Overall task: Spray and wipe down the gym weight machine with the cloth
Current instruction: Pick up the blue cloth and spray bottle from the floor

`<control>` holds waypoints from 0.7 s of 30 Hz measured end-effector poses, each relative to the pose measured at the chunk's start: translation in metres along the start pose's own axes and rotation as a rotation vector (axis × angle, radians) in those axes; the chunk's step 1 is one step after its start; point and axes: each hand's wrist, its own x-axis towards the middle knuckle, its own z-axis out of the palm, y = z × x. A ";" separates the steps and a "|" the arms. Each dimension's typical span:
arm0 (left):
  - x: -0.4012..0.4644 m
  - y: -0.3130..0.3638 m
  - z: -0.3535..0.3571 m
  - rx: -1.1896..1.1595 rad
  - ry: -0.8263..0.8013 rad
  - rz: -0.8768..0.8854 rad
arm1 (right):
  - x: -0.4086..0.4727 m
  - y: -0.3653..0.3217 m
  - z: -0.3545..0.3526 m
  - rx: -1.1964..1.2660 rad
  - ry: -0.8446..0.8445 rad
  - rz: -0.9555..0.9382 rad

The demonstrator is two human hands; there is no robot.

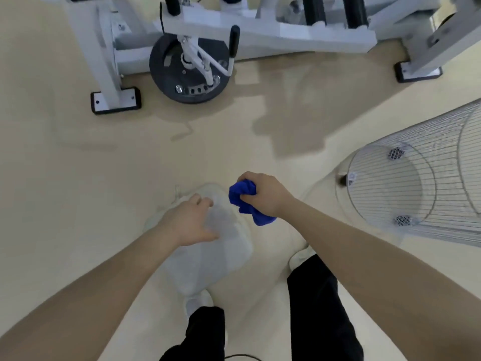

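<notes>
While the right hand (263, 194) is clenched round the bunched blue cloth (246, 201), the left hand (190, 222) grips a pale translucent spray bottle (221, 246), blurred. The white weight machine (260, 29) stands well apart ahead; no hand touches it, so wiping appears outstanding. Open floor (78, 165) lies between. A wire basket (416, 183) crowds the right side.

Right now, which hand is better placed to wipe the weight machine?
Right. The right hand already grips the blue cloth bunched in its fingers, while the left hand holds the translucent spray bottle. Both are equally far from the weight machine.
</notes>
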 end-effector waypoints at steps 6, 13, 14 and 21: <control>0.032 -0.046 0.073 0.120 -0.107 0.014 | 0.029 0.034 0.059 0.027 0.051 0.043; 0.042 -0.064 0.088 -0.345 0.210 -0.013 | 0.034 0.051 0.082 0.056 0.075 0.079; 0.038 -0.061 0.080 -0.477 0.256 -0.024 | 0.031 0.049 0.080 0.088 0.080 0.086; -0.010 0.015 -0.022 -1.099 0.265 0.225 | -0.018 0.000 0.001 0.303 -0.045 0.091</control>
